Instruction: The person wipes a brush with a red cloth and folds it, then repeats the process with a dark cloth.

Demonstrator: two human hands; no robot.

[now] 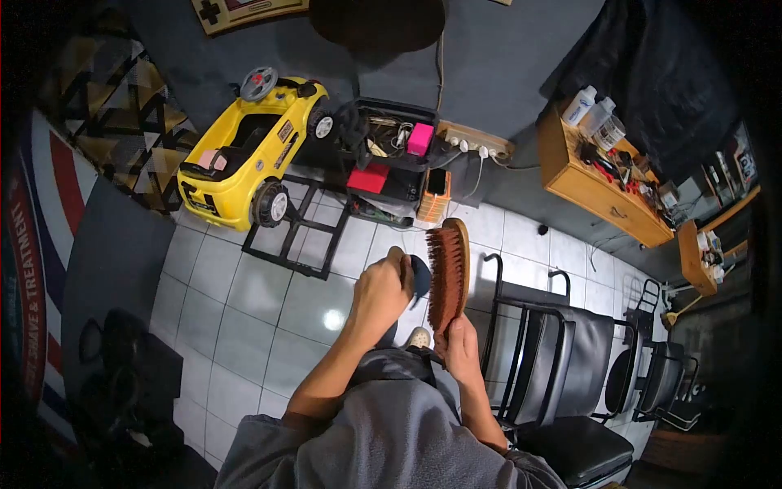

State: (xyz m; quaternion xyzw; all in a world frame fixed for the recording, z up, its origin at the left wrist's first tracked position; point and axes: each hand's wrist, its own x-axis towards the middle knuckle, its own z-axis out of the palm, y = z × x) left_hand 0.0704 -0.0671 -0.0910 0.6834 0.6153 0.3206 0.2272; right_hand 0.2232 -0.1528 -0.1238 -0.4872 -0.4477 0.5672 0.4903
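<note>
My right hand is closed round the lower end of a long brush with a curved wooden back. The brush stands nearly upright, its dense reddish-brown bristles facing left. Opposite the bristles, my left hand grips a dark blue curved piece. A tan rounded end shows above its fingers; I cannot tell what kind of thing this hand holds. A narrow gap lies between the blue piece and the bristles. Both hands are raised in front of my body, above the tiled floor.
A yellow toy car stands on a black metal frame at the back left. Beside it is a black shelf with a pink box. Black chairs stand at the right, below a wooden drawer unit holding bottles and tools.
</note>
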